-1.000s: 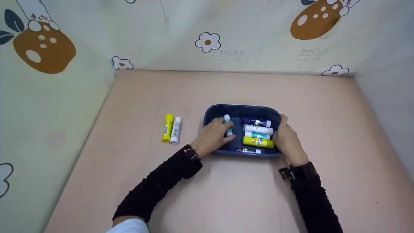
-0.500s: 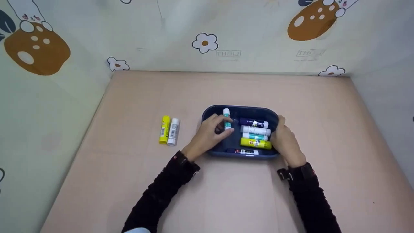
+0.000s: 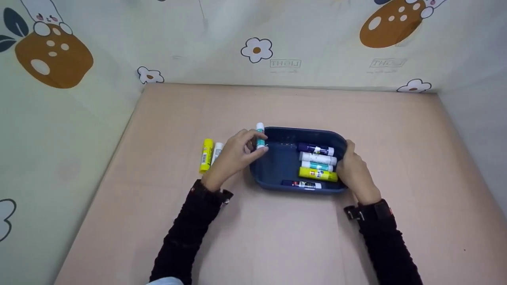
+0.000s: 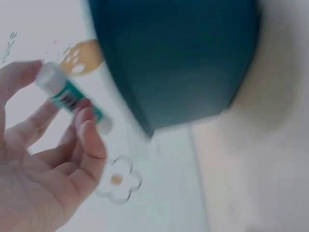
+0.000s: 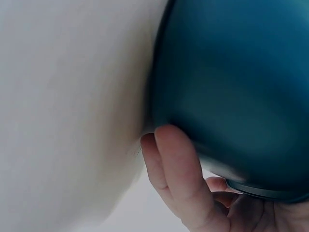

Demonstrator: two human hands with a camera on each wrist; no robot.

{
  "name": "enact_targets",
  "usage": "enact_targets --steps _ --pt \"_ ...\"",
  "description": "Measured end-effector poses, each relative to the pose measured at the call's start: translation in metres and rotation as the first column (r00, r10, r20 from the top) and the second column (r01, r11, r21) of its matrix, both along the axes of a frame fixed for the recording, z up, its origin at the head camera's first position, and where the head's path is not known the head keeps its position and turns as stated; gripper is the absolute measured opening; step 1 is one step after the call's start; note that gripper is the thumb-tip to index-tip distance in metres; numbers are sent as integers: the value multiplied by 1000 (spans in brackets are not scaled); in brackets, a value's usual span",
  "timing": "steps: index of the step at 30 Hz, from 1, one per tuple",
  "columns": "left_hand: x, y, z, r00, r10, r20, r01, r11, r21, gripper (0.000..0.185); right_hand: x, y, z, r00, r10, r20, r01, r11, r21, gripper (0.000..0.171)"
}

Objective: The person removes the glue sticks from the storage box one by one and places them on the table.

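Observation:
My left hand (image 3: 234, 155) pinches a teal-and-white glue stick (image 3: 260, 130) between thumb and fingers, held upright over the left end of a dark blue bin (image 3: 273, 168). In the left wrist view this glue stick (image 4: 68, 96) is tilted, white cap up, apart from the bin's wall. My right hand (image 3: 357, 174) grips the bin's right end. Fingers (image 5: 178, 164) lie against its outer wall in the right wrist view. Inside the bin, at the right, lie a purple glue stick (image 3: 315, 149), a white one, a teal one and a yellow glue stick (image 3: 318, 174). A smaller dark tube (image 3: 302, 184) lies by the front wall.
A yellow glue stick (image 3: 206, 155) and a white glue stick (image 3: 216, 150) lie side by side on the table (image 3: 277, 237), left of the bin. My left hand partly covers the white one. A patterned wall covering (image 3: 198, 43) rises behind the table.
My left hand has lifted the teal-and-white glue stick from the bin's floor and moved it left to the rim. My right hand stays on the bin's right end.

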State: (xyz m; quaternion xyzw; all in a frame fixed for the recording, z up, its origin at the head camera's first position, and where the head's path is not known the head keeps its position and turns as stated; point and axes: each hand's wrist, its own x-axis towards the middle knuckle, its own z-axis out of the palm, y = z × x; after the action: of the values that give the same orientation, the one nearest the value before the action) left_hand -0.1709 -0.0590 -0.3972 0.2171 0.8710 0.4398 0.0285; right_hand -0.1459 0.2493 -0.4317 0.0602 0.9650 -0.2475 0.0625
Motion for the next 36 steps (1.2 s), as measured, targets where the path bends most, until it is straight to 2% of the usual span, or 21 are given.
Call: enact_targets --steps 4,7,10,13,16,19,23,25,32,36 --pt "-3 -21 7 999 5 35 -2 996 -86 30 0 1 0 1000 -7 9 7 1000 7 59" --pt "-6 -34 9 997 45 67 -32 984 -177 28 0 2 0 1000 -11 3 11 1000 13 59" --pt "-8 -43 7 987 92 130 -52 958 -284 29 0 2 -1 1000 -1 -12 1 1000 14 59" --pt "-10 -47 2 973 116 198 -36 929 -369 31 1 2 -1 999 14 -31 -14 1000 11 59" --pt "-10 -46 -3 963 128 236 -16 905 -426 32 1 3 -2 999 17 -39 -17 1000 6 59" --pt "-9 -41 -9 962 156 224 -26 869 -494 32 1 3 -1 999 18 -36 -18 1000 1 60" --pt "-7 -37 -15 969 189 161 -61 808 -587 30 2 3 -1 1000 19 -20 -19 1000 0 60" --pt "-6 -36 -17 968 205 144 -77 792 -606 29 1 2 0 1000 18 -15 -18 1000 -1 60" --pt "-6 -36 -18 960 222 168 -84 806 -586 26 1 1 1 1000 17 -4 -17 1000 -6 60" --pt "-5 -37 -17 964 212 161 -78 802 -592 24 1 1 0 1000 18 -6 -18 1000 -11 60"
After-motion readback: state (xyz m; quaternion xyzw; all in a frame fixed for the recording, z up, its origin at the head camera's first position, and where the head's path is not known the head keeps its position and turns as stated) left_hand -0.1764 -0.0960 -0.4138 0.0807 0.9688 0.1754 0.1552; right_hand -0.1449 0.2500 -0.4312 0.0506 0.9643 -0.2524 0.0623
